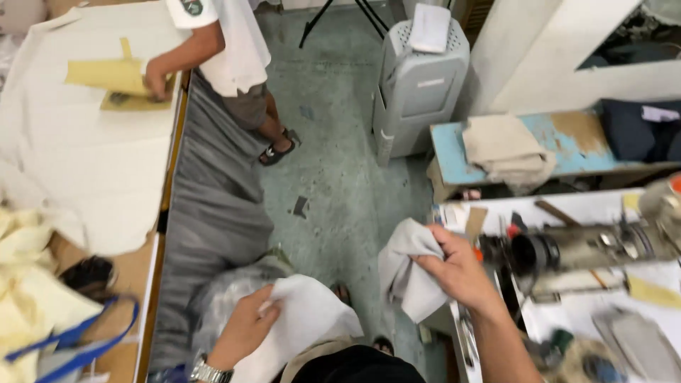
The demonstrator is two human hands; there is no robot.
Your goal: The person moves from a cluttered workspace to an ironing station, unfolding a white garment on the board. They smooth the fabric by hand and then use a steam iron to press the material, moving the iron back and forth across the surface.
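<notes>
**A:** What is closest to the person wearing the camera?

**B:** Their two bare hands, low in the view. The left hand (pixel 245 328), with a metal wristwatch (pixel 208 372) on the wrist, is closed on a white cloth (pixel 312 315) that hangs down in front of their body. The right hand (pixel 461 269) is raised a little higher and pinches a greyish-white cloth piece (pixel 406 269) by its upper edge; the piece droops below the fingers.

**A:** Do the two cloths touch?

**B:** No, they hang apart, with green floor (pixel 340 184) showing between them.

**A:** What sits beside the hands?

**B:** Just right of the right hand, a sewing machine (pixel 589 248) lies across a white table (pixel 589 312). To the left, a grey fabric drape (pixel 209 213) falls off the edge of a long cutting table (pixel 85 177) spread with pale cloth. A blue strap (pixel 78 337) lies at that table's near corner.

**A:** And further off?

**B:** A grey air cooler (pixel 418 85) stands on the floor. Right of it, a blue bench (pixel 567 145) carries a folded beige cloth (pixel 507 149). At the far end of the cutting table, another person (pixel 227 57) presses a hand on a yellow sheet (pixel 106 74), possibly a paper pattern; I cannot be sure from here.
</notes>
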